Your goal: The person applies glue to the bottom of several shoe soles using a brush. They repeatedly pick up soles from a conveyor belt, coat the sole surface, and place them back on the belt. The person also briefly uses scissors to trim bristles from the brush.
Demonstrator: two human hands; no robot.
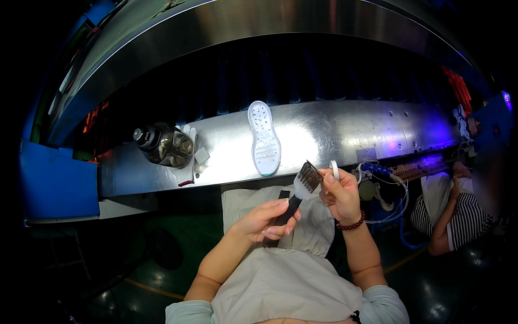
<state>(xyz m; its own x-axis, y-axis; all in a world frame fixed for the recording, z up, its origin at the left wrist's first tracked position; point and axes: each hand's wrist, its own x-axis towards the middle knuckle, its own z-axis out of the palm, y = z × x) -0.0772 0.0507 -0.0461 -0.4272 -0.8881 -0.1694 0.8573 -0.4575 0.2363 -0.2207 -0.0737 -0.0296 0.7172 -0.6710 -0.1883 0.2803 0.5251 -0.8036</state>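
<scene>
A flat brush [307, 182] with dark bristles, a pale ferrule and a black handle is held above my lap. My left hand [264, 220] is closed around its handle, with the bristles pointing up and to the right. The fingers of my right hand [343, 195] are pinched together at the edge of the bristles. A white loop [334, 170] stands up beside the right fingers; I cannot tell if it is worn or held. Beyond my hands, a white shoe sole [264, 139] lies lengthwise on the metal bench [318, 129], its speckled face up.
A dark translucent bottle [168, 147] with a black cap stands at the left of the bench, next to a small white block [202, 155]. Blue fittings [376, 169] and thin tubing hang at the bench's right front edge. Another person in a striped top [468, 220] is at the right.
</scene>
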